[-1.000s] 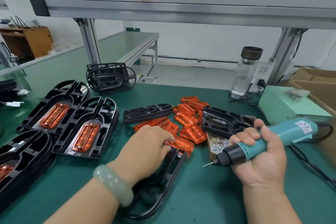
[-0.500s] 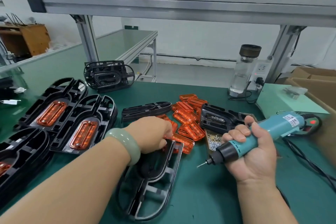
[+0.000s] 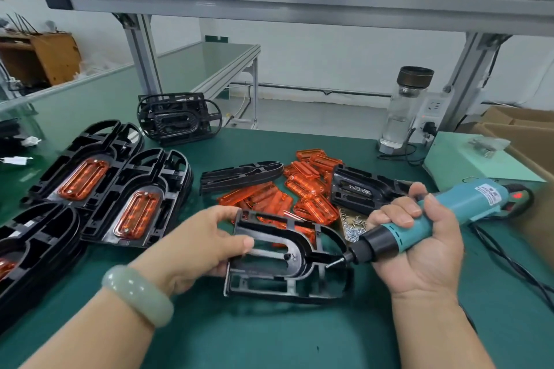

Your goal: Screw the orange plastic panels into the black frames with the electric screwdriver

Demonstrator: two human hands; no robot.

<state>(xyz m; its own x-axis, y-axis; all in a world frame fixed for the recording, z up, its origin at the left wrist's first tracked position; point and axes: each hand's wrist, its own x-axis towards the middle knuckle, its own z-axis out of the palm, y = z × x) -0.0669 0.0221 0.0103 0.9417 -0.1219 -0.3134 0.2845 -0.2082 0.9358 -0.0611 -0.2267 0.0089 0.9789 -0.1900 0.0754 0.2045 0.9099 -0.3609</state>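
- My left hand [image 3: 198, 246] pinches the straight end of an empty black plastic frame [image 3: 287, 263], thumb on top and fingers curled underneath.
- The frame lies between my two hands on the dark green bench mat [image 3: 269, 338], its rounded end towards my right hand [image 3: 419, 249].
- My right hand is wrapped round the barrel of the teal electric screwdriver [image 3: 434, 219]. The bit points left at the frame's rounded end, and I cannot tell whether the tip touches.
- A heap of loose translucent orange plastic panels [image 3: 302, 189] lies just beyond both hands, past the frame.
- Small silver screws [image 3: 353, 225] sit just beyond my right fingers.
- Left of my left hand lie black frames with orange panels already fitted [image 3: 135, 204].
- A pale green bangle [image 3: 138, 293] circles my left wrist.
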